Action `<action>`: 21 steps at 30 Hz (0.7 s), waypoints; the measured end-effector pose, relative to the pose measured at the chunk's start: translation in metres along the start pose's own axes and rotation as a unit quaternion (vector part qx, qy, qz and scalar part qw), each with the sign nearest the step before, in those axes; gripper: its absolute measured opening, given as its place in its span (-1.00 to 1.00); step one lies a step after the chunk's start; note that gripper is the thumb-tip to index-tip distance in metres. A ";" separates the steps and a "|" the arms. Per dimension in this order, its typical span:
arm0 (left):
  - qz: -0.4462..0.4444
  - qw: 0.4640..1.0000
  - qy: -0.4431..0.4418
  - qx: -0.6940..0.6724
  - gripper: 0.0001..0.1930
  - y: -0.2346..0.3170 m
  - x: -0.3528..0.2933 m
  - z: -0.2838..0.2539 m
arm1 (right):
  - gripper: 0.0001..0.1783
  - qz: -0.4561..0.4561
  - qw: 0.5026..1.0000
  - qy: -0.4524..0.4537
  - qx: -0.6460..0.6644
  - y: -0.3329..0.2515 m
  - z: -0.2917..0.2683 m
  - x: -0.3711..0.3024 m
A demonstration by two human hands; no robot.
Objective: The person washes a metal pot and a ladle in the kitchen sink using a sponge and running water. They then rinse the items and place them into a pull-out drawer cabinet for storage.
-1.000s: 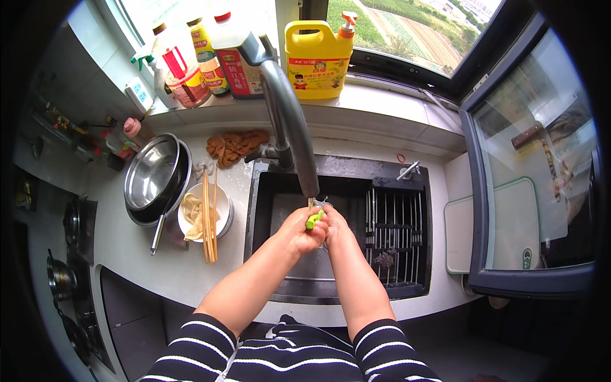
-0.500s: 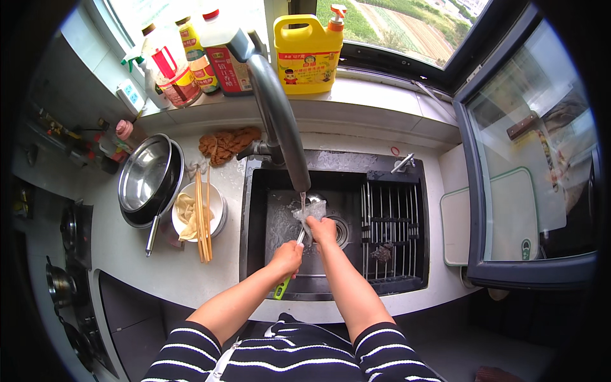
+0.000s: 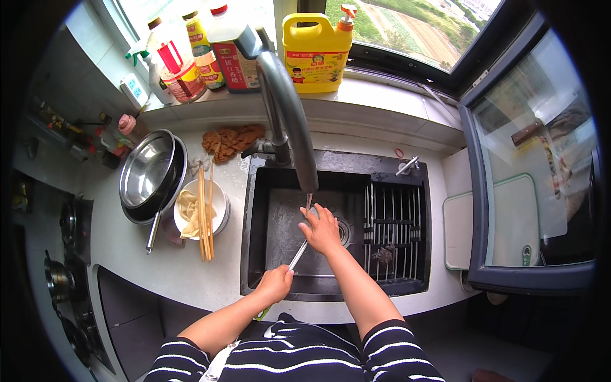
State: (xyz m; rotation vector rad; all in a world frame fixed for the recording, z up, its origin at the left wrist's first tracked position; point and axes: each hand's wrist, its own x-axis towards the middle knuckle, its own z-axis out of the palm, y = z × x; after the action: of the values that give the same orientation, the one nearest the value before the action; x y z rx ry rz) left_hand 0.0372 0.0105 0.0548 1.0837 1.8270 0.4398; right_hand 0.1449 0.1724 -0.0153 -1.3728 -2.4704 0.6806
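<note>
Over the dark sink [image 3: 280,219], my left hand [image 3: 275,284] is closed round a long-handled kitchen utensil with a thin metal shaft [image 3: 297,256]. A bit of its green handle end [image 3: 263,313] shows below that hand. Under the faucet [image 3: 299,143], my right hand [image 3: 322,228] is spread at the utensil's far end, fingers apart. The utensil's head is mostly hidden by that hand, so I cannot tell its kind. A thin stream of water [image 3: 309,201] runs from the faucet onto this spot.
Left of the sink stand a bowl [image 3: 220,202] with chopsticks across it and a pan [image 3: 179,167] with a steel bowl inside. A brown cloth [image 3: 230,142] lies behind them. A rack [image 3: 391,216] covers the sink's right side. Bottles and a yellow jug [image 3: 316,60] line the sill.
My left hand has drawn the utensil down and left, toward me. My right hand has opened from a closed grip and spread its fingers. The whitish splash around it is gone.
</note>
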 end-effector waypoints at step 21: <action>0.098 0.967 0.137 0.191 -0.76 -0.021 -0.025 0.000 | -0.28 0.063 0.995 0.029 0.065 -0.019 -0.007 0.017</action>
State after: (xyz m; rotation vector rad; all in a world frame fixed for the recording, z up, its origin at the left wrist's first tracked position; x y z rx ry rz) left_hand 0.0310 -0.0212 0.0539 1.5395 2.1129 0.3740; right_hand 0.1245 0.1796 -0.0001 -1.4863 -2.2664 0.8021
